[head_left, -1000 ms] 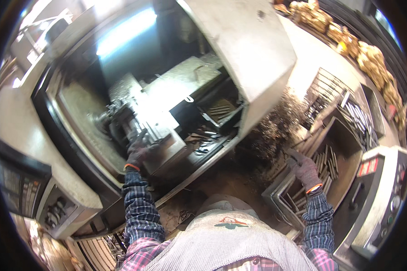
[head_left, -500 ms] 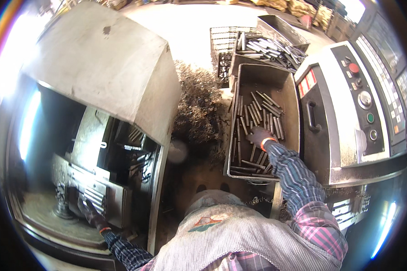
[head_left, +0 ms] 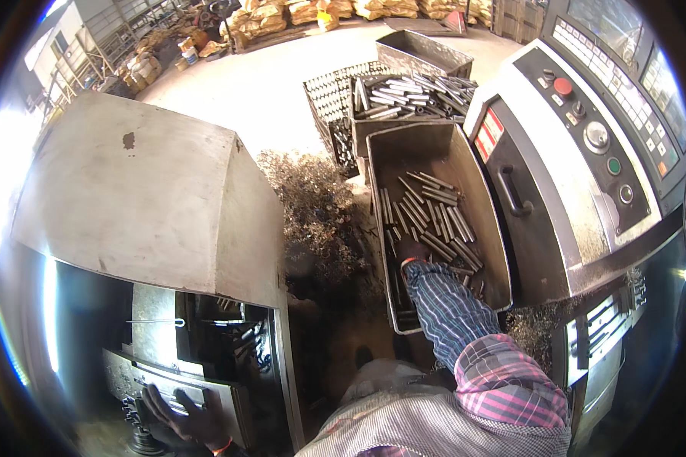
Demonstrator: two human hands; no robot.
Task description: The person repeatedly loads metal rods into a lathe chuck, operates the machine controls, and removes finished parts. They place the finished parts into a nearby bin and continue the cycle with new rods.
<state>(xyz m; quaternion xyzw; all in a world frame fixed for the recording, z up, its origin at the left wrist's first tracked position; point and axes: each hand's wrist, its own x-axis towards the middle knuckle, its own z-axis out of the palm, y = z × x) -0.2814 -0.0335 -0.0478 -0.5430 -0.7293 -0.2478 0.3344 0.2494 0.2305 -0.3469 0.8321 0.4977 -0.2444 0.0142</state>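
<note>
My right hand (head_left: 412, 249) wears a dark glove and reaches down into a grey metal bin (head_left: 476, 177), resting among several short metal rods (head_left: 433, 215). Whether its fingers close on a rod is hidden. My left hand (head_left: 181, 412), also in a dark glove, lies spread on the metal tool block (head_left: 164, 378) inside the open machine at the lower left. It grips nothing that I can see.
A large grey machine hood (head_left: 141, 194) fills the left. A control panel with buttons (head_left: 596, 137) stands at right. A farther bin of rods (head_left: 404, 95), a wire crate (head_left: 329, 95) and a heap of metal swarf (head_left: 312, 209) lie beyond.
My head has turned further right and down. My right hand has slid lower in the bin, toward its near end. My left hand stays on the tool block.
</note>
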